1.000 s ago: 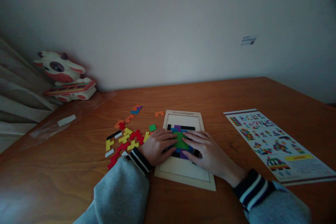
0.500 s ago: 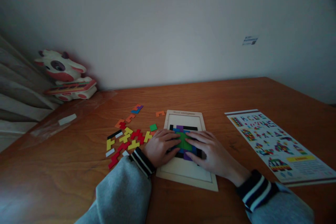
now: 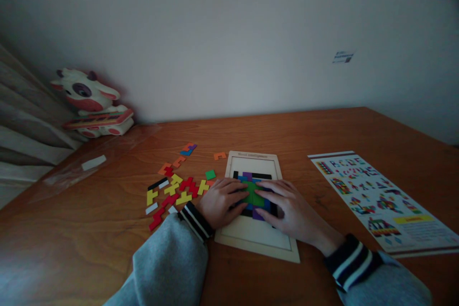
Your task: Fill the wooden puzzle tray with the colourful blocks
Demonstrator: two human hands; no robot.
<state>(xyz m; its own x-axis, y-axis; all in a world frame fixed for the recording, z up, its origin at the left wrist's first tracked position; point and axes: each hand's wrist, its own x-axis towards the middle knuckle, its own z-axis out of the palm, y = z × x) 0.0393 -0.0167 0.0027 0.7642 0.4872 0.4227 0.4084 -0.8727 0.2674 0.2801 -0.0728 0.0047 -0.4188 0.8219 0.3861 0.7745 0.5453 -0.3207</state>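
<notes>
From where I stand, the left hand [image 3: 223,203] and right hand [image 3: 294,210] lie, fingers spread, over tiles [image 3: 254,195] around the middle of the board [image 3: 251,235]; gentle, even pressure should keep edges flush.

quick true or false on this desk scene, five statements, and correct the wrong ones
1. The left hand and the right hand are both over the wooden board. True.
2. The printed sheet lies to the left of the wooden board. False: the printed sheet lies to its right.
3. Green pieces show between the two hands. True.
4. The cow toy sits at the right end of the scene. False: the cow toy is at the left, by the curtain.
5. Loose yellow pieces lie to the left of the wooden board. True.
</notes>
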